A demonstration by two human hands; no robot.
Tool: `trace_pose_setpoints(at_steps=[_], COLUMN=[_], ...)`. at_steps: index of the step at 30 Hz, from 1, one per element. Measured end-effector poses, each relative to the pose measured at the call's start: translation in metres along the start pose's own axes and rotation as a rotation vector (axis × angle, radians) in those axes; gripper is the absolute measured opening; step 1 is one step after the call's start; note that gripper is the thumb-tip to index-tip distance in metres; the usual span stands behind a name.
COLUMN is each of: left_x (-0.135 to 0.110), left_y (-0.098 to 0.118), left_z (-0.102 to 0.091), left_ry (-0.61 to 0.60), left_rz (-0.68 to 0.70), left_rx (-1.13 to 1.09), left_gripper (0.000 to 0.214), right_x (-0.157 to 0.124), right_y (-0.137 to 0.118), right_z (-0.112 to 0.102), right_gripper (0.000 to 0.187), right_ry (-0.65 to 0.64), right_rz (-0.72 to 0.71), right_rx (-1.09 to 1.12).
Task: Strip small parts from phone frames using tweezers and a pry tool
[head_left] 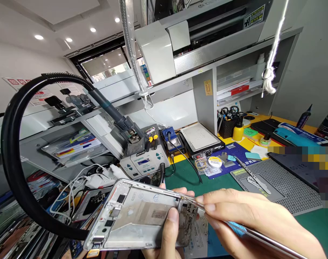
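Observation:
An opened phone frame (142, 212), silver-edged with a bare metal inside, is tilted up in front of me. My left hand (169, 232) grips it from below, thumb pressed on the inner face and fingers behind the far edge. My right hand (250, 212) pinches slim metal tweezers (263, 240), their tips at the frame's upper edge close to its right end. Small parts and an orange-edged connector (93, 253) show at the frame's left end. Something light blue (237, 228) shows under my right fingers; I cannot make out what.
A hot-air station (145, 162) stands behind the frame, and a thick black hose (11, 144) loops at left. More tweezers (254, 176) lie on a perforated grey mat (296, 180). A heating plate (200, 135), a yellow bottle (237, 130) and a dark phone (290, 167) lie beyond.

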State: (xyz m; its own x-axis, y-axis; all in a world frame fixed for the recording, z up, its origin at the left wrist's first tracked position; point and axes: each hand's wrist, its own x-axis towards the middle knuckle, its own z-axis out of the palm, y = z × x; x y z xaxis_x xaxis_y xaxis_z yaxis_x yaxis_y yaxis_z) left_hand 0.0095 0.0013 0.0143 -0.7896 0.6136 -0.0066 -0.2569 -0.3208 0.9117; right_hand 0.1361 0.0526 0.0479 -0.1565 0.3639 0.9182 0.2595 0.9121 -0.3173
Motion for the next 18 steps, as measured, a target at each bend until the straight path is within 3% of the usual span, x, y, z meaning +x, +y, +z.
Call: trace_pose_setpoints(at_steps=[3, 11, 18], left_x=[-0.001, -0.005, -0.006], left_y=[0.002, 0.007, 0.009], left_z=[-0.001, 0.011, 0.014], left_ry=[-0.005, -0.057, -0.039], left_rz=[-0.018, 0.003, -0.001], left_rx=[-0.012, -0.137, -0.174], left_gripper=[0.052, 0.029, 0.029], right_x=[-0.005, -0.004, -0.009], right_y=[0.003, 0.002, 0.005], right_z=[-0.005, -0.005, -0.005], right_gripper=[0.036, 0.038, 0.034], right_ry=[-0.087, -0.066, -0.075], right_rz=[0.049, 0.078, 0.076], right_rx=[0.100, 0.126, 0.143])
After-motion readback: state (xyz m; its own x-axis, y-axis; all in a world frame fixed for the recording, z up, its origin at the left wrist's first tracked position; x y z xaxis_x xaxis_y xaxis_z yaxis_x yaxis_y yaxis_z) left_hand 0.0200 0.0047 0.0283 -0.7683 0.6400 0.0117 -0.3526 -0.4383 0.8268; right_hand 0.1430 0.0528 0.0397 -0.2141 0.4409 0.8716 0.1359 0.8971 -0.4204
